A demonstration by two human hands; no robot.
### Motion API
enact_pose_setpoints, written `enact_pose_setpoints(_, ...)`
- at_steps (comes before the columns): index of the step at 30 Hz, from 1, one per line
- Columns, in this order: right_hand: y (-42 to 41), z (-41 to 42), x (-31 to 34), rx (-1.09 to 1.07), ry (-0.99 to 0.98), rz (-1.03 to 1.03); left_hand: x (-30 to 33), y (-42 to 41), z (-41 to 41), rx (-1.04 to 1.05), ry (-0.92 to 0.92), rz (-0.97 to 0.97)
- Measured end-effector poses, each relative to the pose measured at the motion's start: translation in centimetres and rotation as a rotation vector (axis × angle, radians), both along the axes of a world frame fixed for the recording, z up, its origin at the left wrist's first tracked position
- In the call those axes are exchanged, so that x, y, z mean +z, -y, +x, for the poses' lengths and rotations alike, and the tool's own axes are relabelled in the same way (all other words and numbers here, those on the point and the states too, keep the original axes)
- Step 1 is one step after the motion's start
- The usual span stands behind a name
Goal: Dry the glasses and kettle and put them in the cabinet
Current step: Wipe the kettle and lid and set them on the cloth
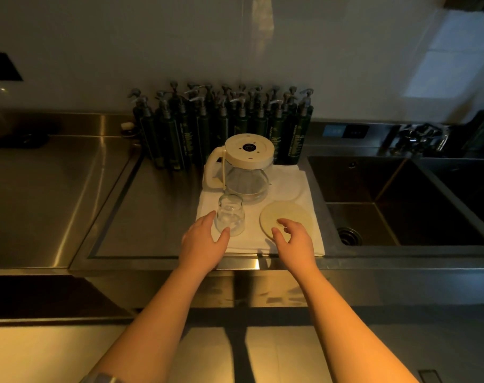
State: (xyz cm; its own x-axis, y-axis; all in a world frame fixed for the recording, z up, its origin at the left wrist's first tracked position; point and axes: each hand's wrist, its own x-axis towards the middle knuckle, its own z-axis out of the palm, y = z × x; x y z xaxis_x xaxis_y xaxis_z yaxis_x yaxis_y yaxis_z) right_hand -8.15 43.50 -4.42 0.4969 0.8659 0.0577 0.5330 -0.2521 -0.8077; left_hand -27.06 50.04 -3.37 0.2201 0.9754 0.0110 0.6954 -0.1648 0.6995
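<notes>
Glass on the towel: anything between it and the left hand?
Nothing visible. The left hand is open right beside the upturned glass, its thumb tip at the rim on the white towel. The kettle stands behind the glass, out of the path. The right hand hovers over the round lid.

A: where are the hands at?
B: both bare arms stretched forward. left hand [205, 239] fingers straight, thumb spread wide. right hand [292, 236] loosely curled, palm down, gripping nothing.

Cream kettle [242, 168] — white (plain) towel [304, 189].
</notes>
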Motion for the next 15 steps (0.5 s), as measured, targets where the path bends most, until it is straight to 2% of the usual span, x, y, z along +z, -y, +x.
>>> enact_pose_setpoints(15, -0.43, -0.07, -0.02, -0.015, -0.010, 0.002, 0.29, -0.45, 0.24, -0.019, 0.007, -0.022)
